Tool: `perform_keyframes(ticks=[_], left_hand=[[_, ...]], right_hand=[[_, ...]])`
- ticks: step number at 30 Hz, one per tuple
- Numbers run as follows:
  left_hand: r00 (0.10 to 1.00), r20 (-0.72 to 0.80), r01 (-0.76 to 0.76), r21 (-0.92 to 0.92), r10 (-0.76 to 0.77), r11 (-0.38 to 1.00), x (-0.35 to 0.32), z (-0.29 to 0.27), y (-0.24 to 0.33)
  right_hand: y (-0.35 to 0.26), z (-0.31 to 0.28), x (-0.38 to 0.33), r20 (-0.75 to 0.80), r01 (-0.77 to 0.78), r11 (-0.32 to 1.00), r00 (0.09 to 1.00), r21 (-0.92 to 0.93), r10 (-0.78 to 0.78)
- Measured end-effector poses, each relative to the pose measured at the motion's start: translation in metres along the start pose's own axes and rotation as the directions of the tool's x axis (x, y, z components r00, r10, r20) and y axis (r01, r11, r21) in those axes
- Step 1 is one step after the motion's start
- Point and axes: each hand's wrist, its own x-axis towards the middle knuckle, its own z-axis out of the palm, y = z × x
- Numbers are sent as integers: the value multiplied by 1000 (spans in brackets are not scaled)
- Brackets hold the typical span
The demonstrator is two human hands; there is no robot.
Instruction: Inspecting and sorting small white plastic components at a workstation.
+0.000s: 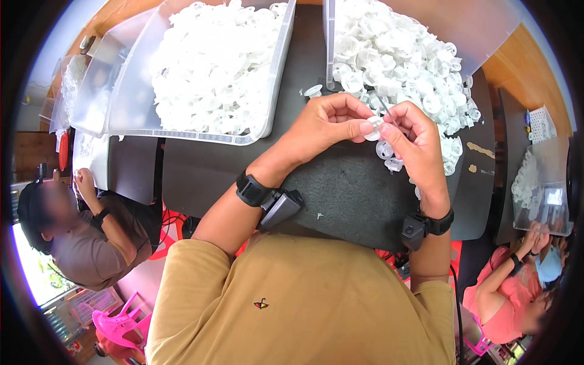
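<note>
Between thumb and fingers, my left hand [331,125] pinches a small round white plastic part [373,129]. My right hand [418,141] meets it from the other side, closed around a thin dark metal tool [383,106] whose end points up and away; whether it is a blade or a rod is too small to tell. Its thumb lies against the same plastic part. Just below the hands, a few similar clear-white plastic parts [386,152] rest on the dark table. One more loose part [313,91] lies beyond my left hand.
A clear bin [243,139] full of white parts stands at the far left. From a second bin [330,48] at the far right, parts spill onto the dark table [225,173]. Co-workers sit at the left [100,237] and right [499,298]. A pink chair [121,322] stands lower left.
</note>
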Motion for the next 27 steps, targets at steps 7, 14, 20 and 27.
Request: perform_keyframes(ticks=[7,14,20,27], left_hand=[[986,-28,-166,-124,164,978,2,11,-11],[995,-46,-97,-184,90,978,-1,10,-8],[982,-164,-103,-26,98,994,4,-5,-9],[980,-174,-108,-45,99,993,7,-6,-12]], right_hand=[[-2,9,0,-56,-53,964,996,259,70],[10,8,1,-69,40,999,997,-1,-40],[-15,0,-8,-83,77,887,988,-454,-129],[-9,0,-12,-77,128,786,973,-605,-218]])
